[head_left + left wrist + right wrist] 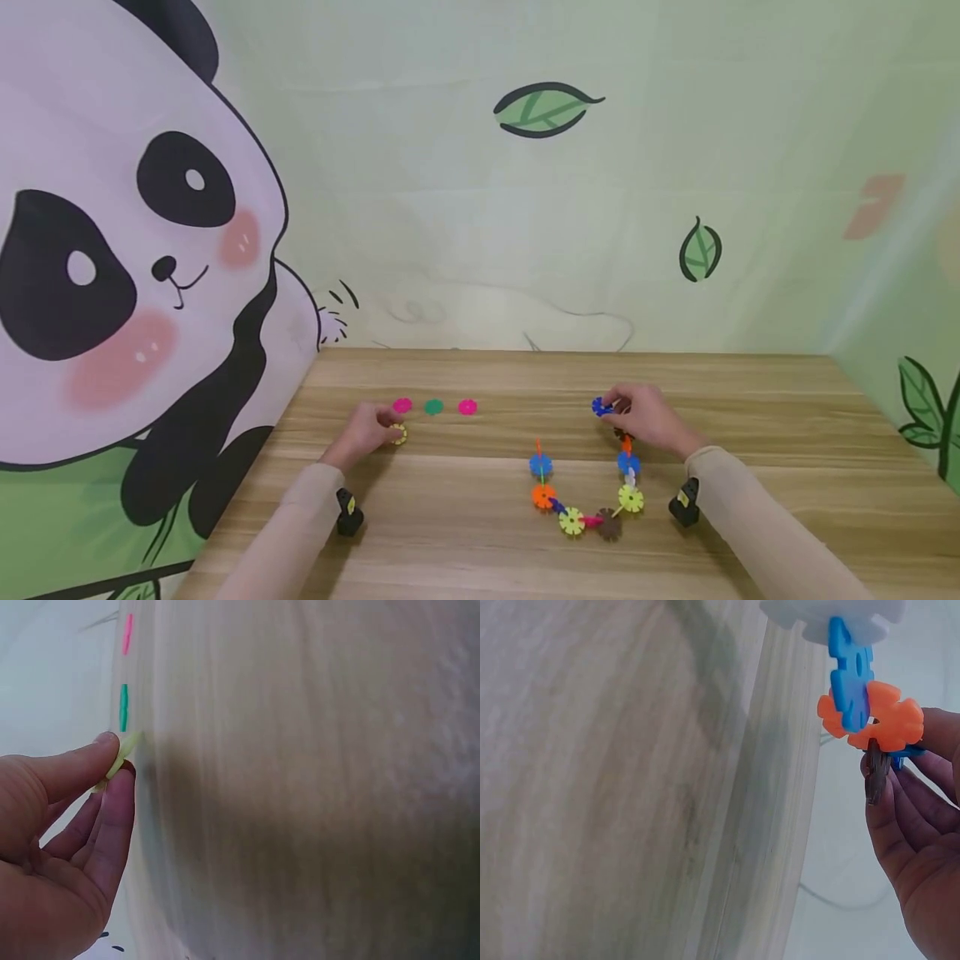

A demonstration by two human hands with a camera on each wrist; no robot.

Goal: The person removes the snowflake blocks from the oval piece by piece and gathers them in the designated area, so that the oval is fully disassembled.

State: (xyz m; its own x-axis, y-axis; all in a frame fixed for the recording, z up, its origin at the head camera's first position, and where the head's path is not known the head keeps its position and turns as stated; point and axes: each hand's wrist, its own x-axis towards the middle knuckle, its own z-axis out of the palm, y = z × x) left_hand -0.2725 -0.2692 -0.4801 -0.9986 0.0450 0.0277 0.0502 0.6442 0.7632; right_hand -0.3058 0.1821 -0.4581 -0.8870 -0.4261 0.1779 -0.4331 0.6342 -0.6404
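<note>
Snowflake-disc chain (581, 496) curves in a U on the wooden table (750, 417), right of centre, its pieces blue, orange, yellow-green, brown and white, slotted edge to edge. Its right arm rises to the right hand (648, 417), whose fingers are curled round the top end and pinch the pieces there; a blue disc (601, 407) shows just left of the fingertips. From the right wrist view the end pieces, orange (877, 720), blue and brown, stand on edge above the tabletop, gripped between the fingers (889, 817).

Behind the table hangs a large backdrop with a panda (127, 275) on the left and green leaves (543, 108) on the pale wall. It borders the table's back and left edges.

Across the table, well apart from the chain, the left hand (367, 432) pinches a single yellow disc (399, 433) between thumb and forefinger, held on edge against the wood. Just beyond it three loose discs lie flat in a row: pink (402, 406), green (433, 407) and pink (467, 407). Nothing lies between the two hands; bare wood separates them. A small black device (348, 510) sits at each wrist.
</note>
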